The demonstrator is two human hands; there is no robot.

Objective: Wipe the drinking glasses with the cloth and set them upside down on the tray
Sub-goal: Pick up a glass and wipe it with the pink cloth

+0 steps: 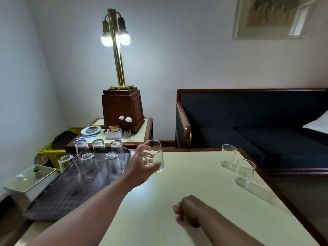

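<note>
My left hand [140,164] grips a clear drinking glass [157,155] at the table's far left, just right of the dark tray [71,192]. The glass is tilted, its base low on the table. Several glasses [99,148] stand upside down on the tray in two rows. Two more glasses stand upright at the table's right edge, one farther back [228,155] and one nearer [245,173]. My right hand [186,213] rests on the table in front of me with fingers curled; nothing shows in it. No cloth is visible.
A cream table [195,192] with a wooden rim carries everything. Behind it a side table [140,137] bears a brass lamp, a plate, a sachet holder and a small vase. A dark sofa [248,121] stands at right. A yellow crate [51,153] sits at left.
</note>
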